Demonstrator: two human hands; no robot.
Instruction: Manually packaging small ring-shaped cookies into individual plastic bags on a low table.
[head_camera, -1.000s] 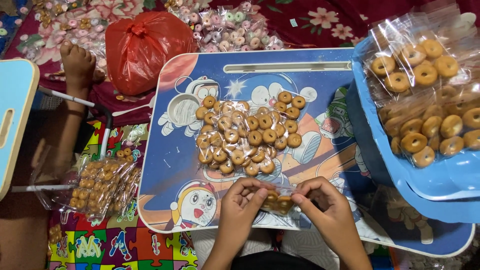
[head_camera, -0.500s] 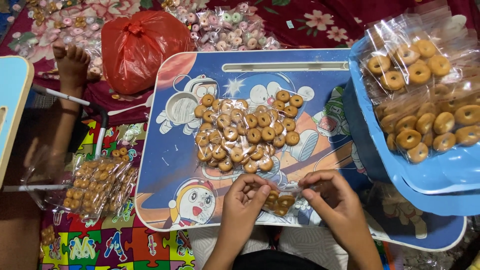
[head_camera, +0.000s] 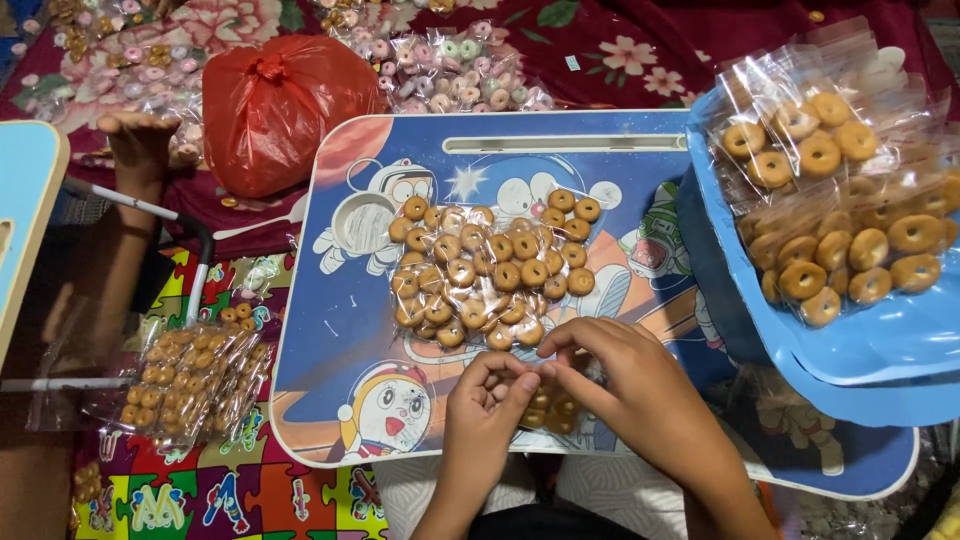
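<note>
The big blue lap tray with cartoon pictures fills the middle. On it lies a loose pile of small ring cookies on clear wrap. The pile sits at 12 o'clock from the hands, just above them, and it spreads wider from 9 to 3 o'clock than up and down.

The right hand is bigger in view and reaches over from 3 o'clock. The left hand comes up from 6 o'clock. Both hands pinch one small clear bag of cookies between them at the near edge of the tray. The fingers are closed tight on it. The right hand's fingertips are nearer the pile, almost touching its bottom edge.
</note>
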